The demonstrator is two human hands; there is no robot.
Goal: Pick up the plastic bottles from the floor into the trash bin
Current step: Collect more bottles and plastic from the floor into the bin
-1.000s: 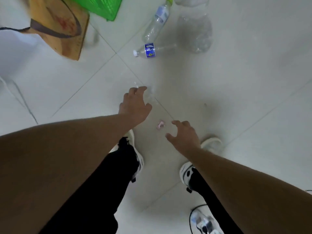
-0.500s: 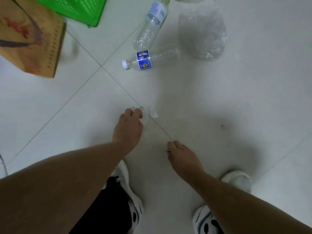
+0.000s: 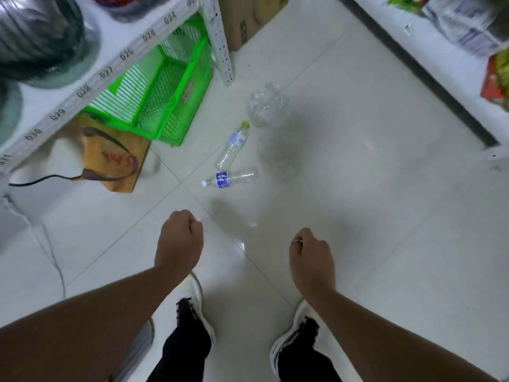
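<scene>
Step, as I judge it: a clear bottle is in hand, two lie ahead; next comes carrying to a bin I cannot identify.

- Left hand (image 3: pixel 180 238): curled on a blurred clear bottle (image 3: pixel 234 238).
- Blue-label bottle (image 3: pixel 230 177), green-cap bottle (image 3: pixel 232 146): on the floor, farther off, apart.
- Right hand (image 3: pixel 309 256): pinches something small.
</scene>
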